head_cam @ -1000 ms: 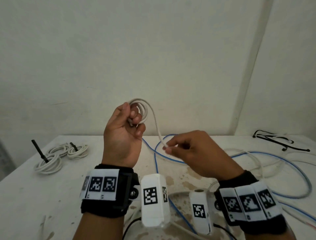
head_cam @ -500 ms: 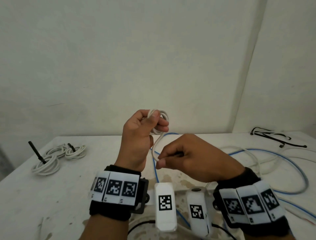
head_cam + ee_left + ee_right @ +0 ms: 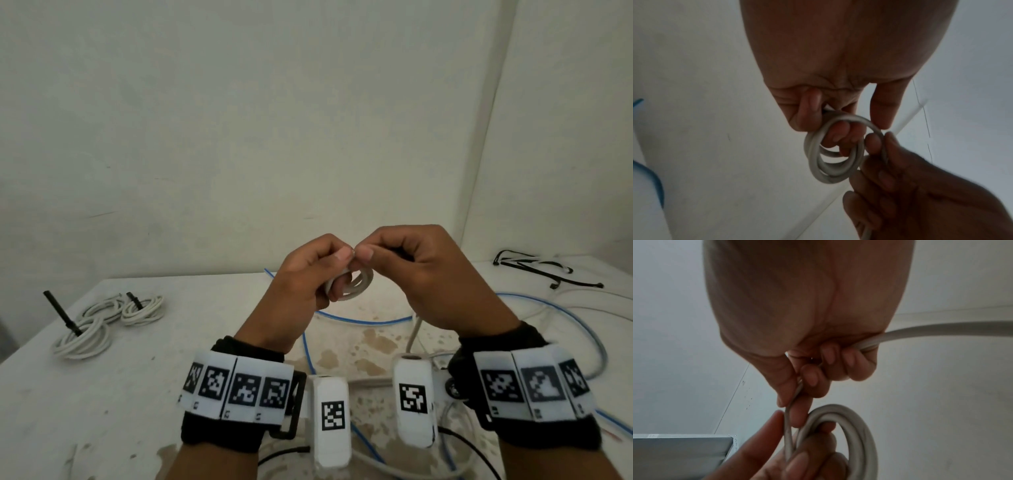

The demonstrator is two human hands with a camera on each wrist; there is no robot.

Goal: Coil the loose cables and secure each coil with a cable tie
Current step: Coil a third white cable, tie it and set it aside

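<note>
Both hands raised above the bench, thumbs nearly touching. Left hand grip: fingers curled through a small white coil, thumb clamped on top, several loops stacked. Right hand grip: thumb and forefinger pinching the white cable right at the coil's top edge; the remaining length passes through the curled fingers and exits the palm side, dropping toward the bench below that grip. Coil hangs just below and between both grips. Well left of the left grip: two finished white coils on the bench, black ties sticking up. Blue cable loose on the bench under the hands. Black ties far right of the right grip.
</note>
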